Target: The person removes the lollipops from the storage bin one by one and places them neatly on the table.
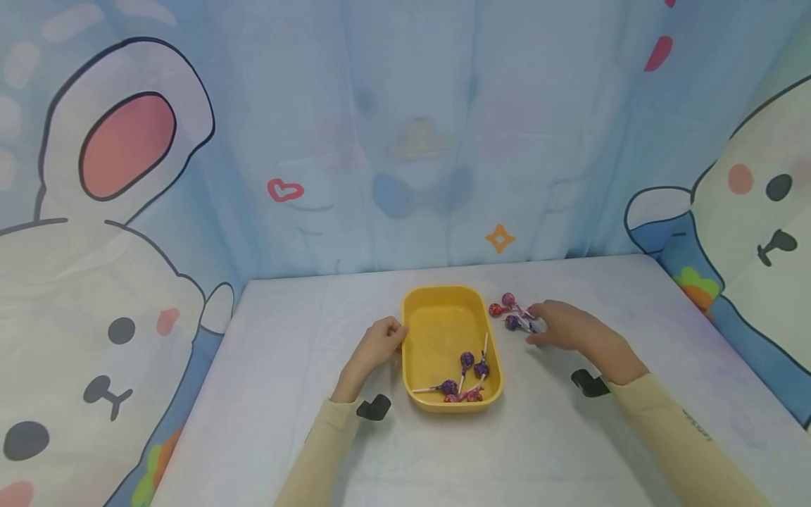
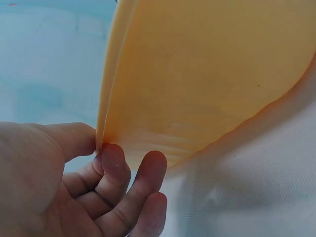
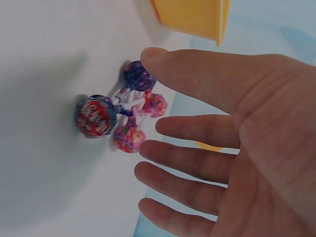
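Observation:
A yellow plastic tray (image 1: 437, 331) with raised walls stands on the table. My left hand (image 1: 376, 346) pinches its left rim between thumb and index finger; in the left wrist view the other fingers curl loosely beside the outer wall (image 2: 197, 74). Several lollipops (image 1: 449, 386) with purple and red wrappers lie at the tray's near end. Right of the tray is a loose cluster of lollipops, among them a purple one (image 1: 511, 322) and a red one (image 1: 495, 310). Over that cluster my right hand (image 1: 573, 329) reaches with fingers extended and thumb apart, holding nothing.
A white cloth (image 1: 304, 352) covers the table. Behind its back edge hangs a light blue curtain (image 1: 342, 105) printed with cartoon animals. Small black devices sit at the left wrist (image 1: 374, 408) and the right wrist (image 1: 590, 383).

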Demonstrator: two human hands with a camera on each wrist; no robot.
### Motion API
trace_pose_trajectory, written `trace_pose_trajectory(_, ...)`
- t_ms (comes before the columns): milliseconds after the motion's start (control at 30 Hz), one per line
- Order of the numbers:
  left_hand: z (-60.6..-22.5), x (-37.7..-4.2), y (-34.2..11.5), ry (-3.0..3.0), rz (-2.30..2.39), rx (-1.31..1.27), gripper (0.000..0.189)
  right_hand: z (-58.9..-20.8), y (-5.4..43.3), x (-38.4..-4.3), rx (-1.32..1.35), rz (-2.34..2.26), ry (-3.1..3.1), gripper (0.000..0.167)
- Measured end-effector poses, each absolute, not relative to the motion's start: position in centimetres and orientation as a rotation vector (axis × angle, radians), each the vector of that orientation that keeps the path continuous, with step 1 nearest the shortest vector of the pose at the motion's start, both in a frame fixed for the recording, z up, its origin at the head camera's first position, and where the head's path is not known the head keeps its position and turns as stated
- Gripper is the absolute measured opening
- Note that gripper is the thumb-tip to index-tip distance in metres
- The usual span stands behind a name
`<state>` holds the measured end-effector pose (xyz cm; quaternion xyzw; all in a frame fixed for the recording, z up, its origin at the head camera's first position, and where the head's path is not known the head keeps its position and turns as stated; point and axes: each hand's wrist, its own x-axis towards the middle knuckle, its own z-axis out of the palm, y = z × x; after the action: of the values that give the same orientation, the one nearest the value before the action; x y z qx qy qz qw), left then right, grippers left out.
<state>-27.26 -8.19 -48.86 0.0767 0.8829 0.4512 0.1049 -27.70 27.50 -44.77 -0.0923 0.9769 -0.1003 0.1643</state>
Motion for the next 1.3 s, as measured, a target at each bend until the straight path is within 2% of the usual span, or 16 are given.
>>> trace_pose_trajectory(833,-48.8,-27.3,-8.0,2.609,1.320,0.211,0.025,-41.6,23.0,-26.9,-0.409,-0.159,2.873,0.060)
trace_pose_trajectory(1300,-48.9,-27.4,-8.1,2.606,1.332,0.218,0.024,-40.8,20.7,-26.0,-0.609,-0.211,2.919,0.043)
